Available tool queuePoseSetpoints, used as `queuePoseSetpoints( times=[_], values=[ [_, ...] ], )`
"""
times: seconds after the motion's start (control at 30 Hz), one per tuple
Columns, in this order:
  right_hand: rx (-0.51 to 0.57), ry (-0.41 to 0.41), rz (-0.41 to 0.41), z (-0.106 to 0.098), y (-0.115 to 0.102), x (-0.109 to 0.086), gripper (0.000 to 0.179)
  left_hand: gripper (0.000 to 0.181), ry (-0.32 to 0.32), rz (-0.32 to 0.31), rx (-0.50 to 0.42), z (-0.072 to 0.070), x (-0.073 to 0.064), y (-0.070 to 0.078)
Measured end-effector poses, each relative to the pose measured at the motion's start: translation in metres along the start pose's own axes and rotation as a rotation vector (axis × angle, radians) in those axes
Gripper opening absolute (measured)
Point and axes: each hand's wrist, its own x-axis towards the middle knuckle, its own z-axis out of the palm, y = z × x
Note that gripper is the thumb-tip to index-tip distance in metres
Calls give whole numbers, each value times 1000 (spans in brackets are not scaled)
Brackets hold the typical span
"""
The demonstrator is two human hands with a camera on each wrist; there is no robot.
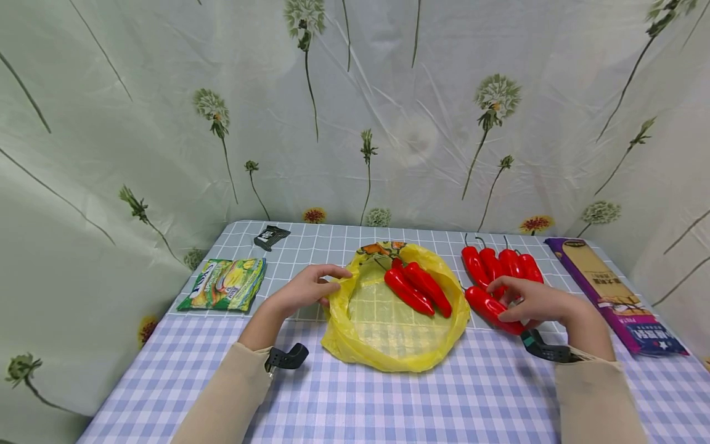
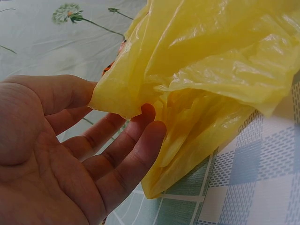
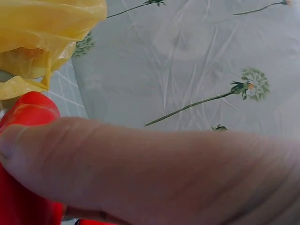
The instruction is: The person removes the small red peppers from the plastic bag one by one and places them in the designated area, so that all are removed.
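A yellow plastic bag (image 1: 396, 362) lies with its mouth spread wide, and a few red chili peppers (image 1: 407, 291) rest inside toward its far side. At the bag's left rim, my left hand (image 1: 305, 291) pinches the plastic between thumb and finger; the other fingers are loosely bent beside it in the left wrist view. To the right of the bag, my right hand (image 1: 540, 302) grips a red chili pepper (image 1: 481, 302), with the thumb (image 3: 79, 159) lying across it in the right wrist view. Behind that hand several more red peppers (image 1: 501, 262) lie side by side.
A green and yellow snack packet (image 1: 224, 285) lies at the left, with a small black packet (image 1: 271, 237) behind it. Along the right side rests a long purple and tan package (image 1: 616, 296). A flower-printed curtain (image 1: 344, 179) hangs behind the checked table cover (image 1: 355, 407).
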Motion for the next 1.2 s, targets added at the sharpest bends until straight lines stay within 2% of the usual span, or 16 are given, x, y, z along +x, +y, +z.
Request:
queuePoseSetpoints(
  times=[0.37,0.6,0.8,1.03,1.2],
  values=[
    [27,47,-5,0,-2,2,69,33,1,-6,4,0,1,-1],
    [-27,172,-91,-2,-12,2,50,33,-2,-2,6,0,2,-2],
    [-37,304,-152,-2,-32,0,44,33,-3,-4,5,0,3,-3],
    [-3,375,-260,2,-55,-12,49,32,2,-6,10,0,3,-3],
    [-18,419,-352,9,-72,-10,41,32,-1,-10,3,0,2,-3]
  ],
)
